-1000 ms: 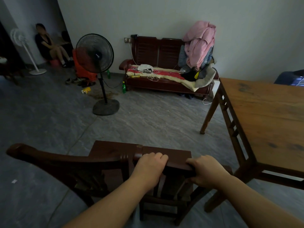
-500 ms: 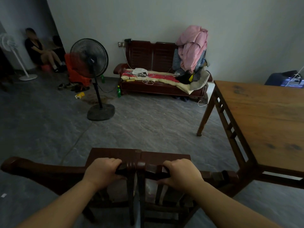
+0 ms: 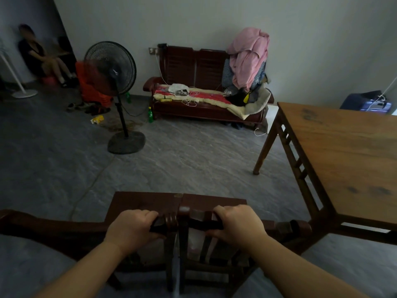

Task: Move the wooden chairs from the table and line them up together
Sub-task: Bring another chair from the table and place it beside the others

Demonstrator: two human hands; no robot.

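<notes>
Gripping dark, seemingly carved chairs (image 3: pixel 150 203)

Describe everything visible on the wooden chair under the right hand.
The right-hand chair is dark reddish-brown wood, seen from behind and above. Its flat seat faces away from the camera; slats run down below its top rail. The right hand is closed over that rail. It stands on the grey floor, side by side with the left-hand chair, and near the table corner.
</notes>
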